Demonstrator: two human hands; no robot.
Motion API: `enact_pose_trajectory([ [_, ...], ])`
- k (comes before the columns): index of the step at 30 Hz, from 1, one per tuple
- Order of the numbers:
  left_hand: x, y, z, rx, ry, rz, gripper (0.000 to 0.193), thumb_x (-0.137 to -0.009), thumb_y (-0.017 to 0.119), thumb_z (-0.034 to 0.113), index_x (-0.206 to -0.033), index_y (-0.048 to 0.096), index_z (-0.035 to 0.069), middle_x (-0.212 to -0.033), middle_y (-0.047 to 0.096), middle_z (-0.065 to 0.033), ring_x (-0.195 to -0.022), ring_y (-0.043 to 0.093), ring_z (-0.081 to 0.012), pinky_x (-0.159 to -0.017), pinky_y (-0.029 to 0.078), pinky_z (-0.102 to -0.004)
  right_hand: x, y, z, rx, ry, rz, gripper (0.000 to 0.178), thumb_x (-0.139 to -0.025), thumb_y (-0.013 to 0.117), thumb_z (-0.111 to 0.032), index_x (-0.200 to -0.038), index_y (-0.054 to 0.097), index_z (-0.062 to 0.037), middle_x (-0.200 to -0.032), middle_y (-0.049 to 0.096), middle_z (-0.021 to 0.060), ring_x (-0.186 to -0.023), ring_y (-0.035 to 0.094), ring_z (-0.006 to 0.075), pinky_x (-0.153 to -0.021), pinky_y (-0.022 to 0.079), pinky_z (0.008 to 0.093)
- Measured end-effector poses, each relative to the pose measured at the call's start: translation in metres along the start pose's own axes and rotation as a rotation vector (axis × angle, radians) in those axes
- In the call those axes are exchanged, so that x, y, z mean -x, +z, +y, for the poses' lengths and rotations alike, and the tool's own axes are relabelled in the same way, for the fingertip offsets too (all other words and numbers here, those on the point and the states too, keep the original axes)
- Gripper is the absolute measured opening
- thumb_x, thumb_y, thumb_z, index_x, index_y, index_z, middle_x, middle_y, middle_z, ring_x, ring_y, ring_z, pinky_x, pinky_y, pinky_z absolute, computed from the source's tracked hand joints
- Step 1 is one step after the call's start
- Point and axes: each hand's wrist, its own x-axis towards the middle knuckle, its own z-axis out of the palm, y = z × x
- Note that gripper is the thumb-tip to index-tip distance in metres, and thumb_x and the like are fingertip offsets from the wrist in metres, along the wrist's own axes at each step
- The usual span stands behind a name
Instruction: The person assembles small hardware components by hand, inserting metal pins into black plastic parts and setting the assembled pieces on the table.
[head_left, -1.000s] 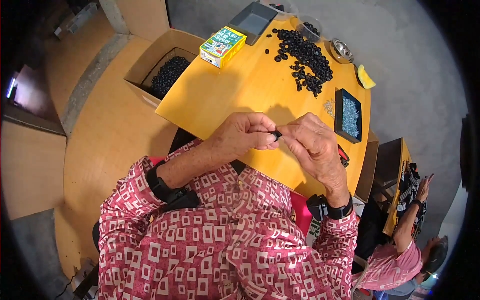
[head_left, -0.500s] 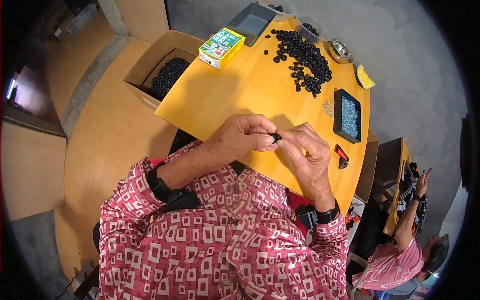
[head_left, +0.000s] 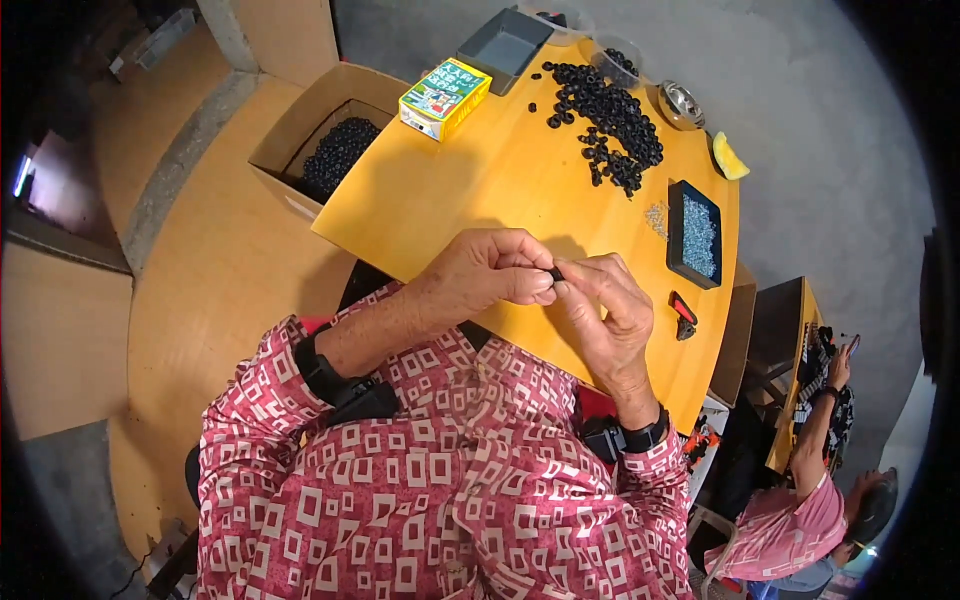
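Note:
Between the fingertips of both hands is a small black part (head_left: 557,274), mostly covered by the fingers. My left hand (head_left: 497,266) is closed in a pinch on its left side. From the right, my right hand (head_left: 610,305) pinches it with thumb and forefinger. Both hands are above the near edge of the yellow table (head_left: 480,190). Farther back lies a loose pile of small black ring-like parts (head_left: 610,120). To the right, a black tray (head_left: 694,235) holds many tiny pale-blue pieces, with a few small light pieces (head_left: 656,218) beside it.
A yellow-green box (head_left: 445,98), a grey tray (head_left: 503,48), a clear tub (head_left: 615,62) and a metal bowl (head_left: 681,104) stand along the far side. A red-and-black tool (head_left: 684,314) lies at right. A carton (head_left: 285,130) of black parts is left; a co-worker (head_left: 790,530) sits right.
My right hand has shifted slightly left, its fingers closer around the small black part, which shows less now. My left hand stays nearly in place.

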Motion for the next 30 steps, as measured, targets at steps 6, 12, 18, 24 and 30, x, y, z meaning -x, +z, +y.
enact_pose_trajectory([
  [6, -0.003, -0.005, -0.002, -0.092, 0.024, 0.027, 0.024, -0.093, 0.067, 0.012, -0.112, 0.063, -0.003, -0.097, 0.068, -0.0069, -0.091, 0.064, -0.0104, -0.082, 0.052, -0.0246, -0.003, -0.002, -0.004, 0.196, -0.167, -0.022, 0.035, -0.074, 0.079, -0.006, -0.108, 0.07, -0.0015, -0.09, 0.066, 0.0104, -0.08, 0.061, 0.0268, -0.072, 0.049, 0.0363],
  [12, -0.002, -0.003, 0.002, -0.09, 0.037, 0.037, 0.025, -0.094, 0.067, 0.015, -0.111, 0.063, -0.003, -0.097, 0.068, -0.0064, -0.091, 0.064, -0.0111, -0.082, 0.052, -0.0248, -0.009, -0.008, -0.007, 0.506, -0.293, -0.011, 0.048, -0.073, 0.083, -0.022, -0.113, 0.067, -0.0013, -0.09, 0.061, 0.0091, -0.082, 0.059, 0.0262, -0.073, 0.046, 0.0377],
  [18, -0.002, -0.002, 0.003, -0.116, 0.04, 0.035, 0.024, -0.094, 0.066, 0.015, -0.11, 0.063, -0.003, -0.098, 0.069, -0.0075, -0.094, 0.065, -0.0119, -0.085, 0.051, -0.0257, -0.019, -0.01, -0.013, 0.69, -0.33, -0.105, 0.051, -0.076, 0.078, -0.035, -0.112, 0.065, 0.0001, -0.092, 0.06, 0.0092, -0.088, 0.058, 0.0254, -0.077, 0.044, 0.0382],
  [24, -0.002, -0.001, 0.005, -0.151, 0.04, 0.078, 0.025, -0.093, 0.066, 0.014, -0.112, 0.064, -0.002, -0.098, 0.069, -0.0051, -0.095, 0.064, -0.0099, -0.085, 0.049, -0.0243, -0.028, -0.009, -0.015, 0.741, -0.415, -0.148, 0.043, -0.073, 0.081, -0.024, -0.105, 0.064, -0.0002, -0.089, 0.061, 0.0093, -0.085, 0.06, 0.0258, -0.076, 0.046, 0.038],
  [30, -0.002, -0.004, 0.0, -0.243, 0.036, 0.119, 0.025, -0.092, 0.068, 0.013, -0.111, 0.065, -0.003, -0.098, 0.068, -0.0027, -0.093, 0.061, -0.0072, -0.083, 0.048, -0.023, -0.028, -0.002, -0.006, 0.718, -0.454, -0.157, 0.025, -0.081, 0.074, -0.025, -0.083, 0.059, -0.0052, -0.074, 0.048, 0.0057, -0.073, 0.051, 0.0233, -0.069, 0.041, 0.0367],
])
